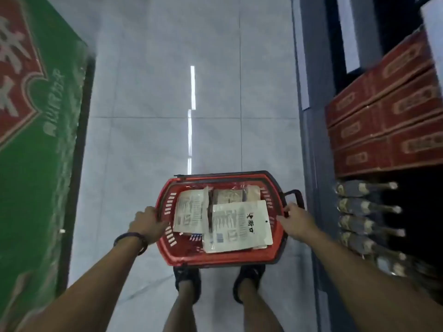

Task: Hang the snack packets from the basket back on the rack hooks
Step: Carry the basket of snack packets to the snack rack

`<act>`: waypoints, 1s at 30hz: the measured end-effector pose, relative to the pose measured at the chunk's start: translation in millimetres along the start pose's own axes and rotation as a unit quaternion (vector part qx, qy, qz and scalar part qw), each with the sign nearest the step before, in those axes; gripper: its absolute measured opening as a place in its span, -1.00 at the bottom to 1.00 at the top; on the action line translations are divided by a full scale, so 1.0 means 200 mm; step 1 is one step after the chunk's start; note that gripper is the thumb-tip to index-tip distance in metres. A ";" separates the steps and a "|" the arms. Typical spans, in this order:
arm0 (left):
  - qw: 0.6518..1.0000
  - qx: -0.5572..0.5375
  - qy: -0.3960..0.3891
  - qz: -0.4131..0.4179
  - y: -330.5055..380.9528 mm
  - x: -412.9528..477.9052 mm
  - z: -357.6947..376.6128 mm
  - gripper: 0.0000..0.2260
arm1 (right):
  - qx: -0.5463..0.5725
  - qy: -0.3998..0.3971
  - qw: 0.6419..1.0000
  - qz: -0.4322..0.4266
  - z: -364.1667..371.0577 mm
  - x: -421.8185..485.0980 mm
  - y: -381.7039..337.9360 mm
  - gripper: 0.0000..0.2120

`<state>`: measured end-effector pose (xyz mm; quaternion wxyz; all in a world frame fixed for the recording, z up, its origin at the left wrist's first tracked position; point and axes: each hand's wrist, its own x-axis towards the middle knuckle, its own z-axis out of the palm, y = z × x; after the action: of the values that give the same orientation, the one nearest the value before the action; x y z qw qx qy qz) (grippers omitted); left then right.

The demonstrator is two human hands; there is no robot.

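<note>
The snack packets (242, 224) lie flat in a loose pile inside the red basket (223, 258); they look light, soft and a little slick, best pinched near the small punched hole at the top edge. The topmost bears bold Chinese characters, too blurred to read surely. The left hand (148, 224) and right hand (296, 221) each clasp the basket's rim, beside it red cartons (388, 116) and a green crate (36, 140).

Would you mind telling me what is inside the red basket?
The red basket holds several pale snack packets, overlapping in a loose pile. Whatever lies beneath them is covered.
</note>
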<state>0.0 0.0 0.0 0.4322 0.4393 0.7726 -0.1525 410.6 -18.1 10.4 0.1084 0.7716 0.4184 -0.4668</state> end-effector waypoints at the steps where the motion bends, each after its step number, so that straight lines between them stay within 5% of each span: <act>1: 0.999 -0.030 0.011 -0.021 -0.03 0.08 0.05 -0.26 | 0.029 0.012 0.999 0.010 0.04 0.09 0.03 -0.88; 4: 0.991 -0.112 -0.012 -0.073 -0.09 0.27 0.15 -0.33 | 0.108 0.025 0.991 0.075 0.14 0.28 0.06 -0.50; 8: 0.971 -0.213 -0.008 -0.112 -0.18 0.44 0.27 -0.40 | 0.297 0.032 0.943 0.147 0.25 0.48 0.11 -0.36; 11: 0.959 -0.258 -0.012 -0.118 -0.20 0.53 0.30 -0.33 | 0.423 0.017 0.889 0.172 0.24 0.53 0.10 -0.61; 14: 0.943 -0.298 -0.049 -0.140 -0.20 0.59 0.28 -0.42 | 0.443 -0.001 0.879 0.174 0.20 0.51 0.11 -0.77; 21: 0.954 -0.282 -0.048 -0.092 -0.05 0.26 0.08 -0.55 | 0.473 0.049 0.869 0.139 -0.03 0.22 0.20 -0.76; 30: 0.977 -0.199 -0.002 0.071 0.39 -0.67 -0.51 -0.57 | 0.593 0.143 0.783 0.123 -0.37 -0.87 0.38 -0.83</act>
<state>41.8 34.3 178.1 0.5220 0.3983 0.7534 0.0348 476.7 -118.8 175.1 -0.3749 0.7869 -0.0288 -0.4893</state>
